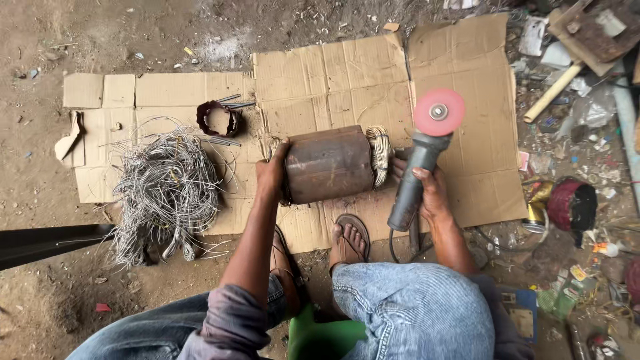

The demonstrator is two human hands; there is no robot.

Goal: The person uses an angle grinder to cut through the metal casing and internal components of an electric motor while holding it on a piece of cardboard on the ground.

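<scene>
Seen from above, looking down past two knees in blue jeans. Left hand (272, 175) pressed flat against the left end of one rusty brown metal cylinder (328, 164), fingers spread and curled over its rim, steadying rather than clasping. Cylinder lying on its side on flattened cardboard (347, 73), directly between the two hands. One bundle of pale wire windings (381, 153) bulging from the cylinder's right end, just beside the right fingertips.

Right hand (430, 193) wrapped tightly around the grey body of one angle grinder (417, 177), fingers closed on the grip, thumb on top. One round pink disc (439, 112) at the grinder's far end, up and away from the right fingers, apart from the cylinder and over bare cardboard.

Well to the left of the left fingers, one large tangled heap of silvery wire (167, 190), spilling off the cardboard onto dirt. Beyond that heap, one dark red ring-shaped coil (217, 119) with a few thin rods just beside it.

Below the cylinder, nearer than both hands, one sandalled foot (350, 241) on the cardboard's edge. Far to the right of the right fingers, one dark red and black rounded part (572, 205) among scattered litter, and one pale wooden handle (553, 92) lying slantwise. Nothing between the grinder disc and the windings except open cardboard.
</scene>
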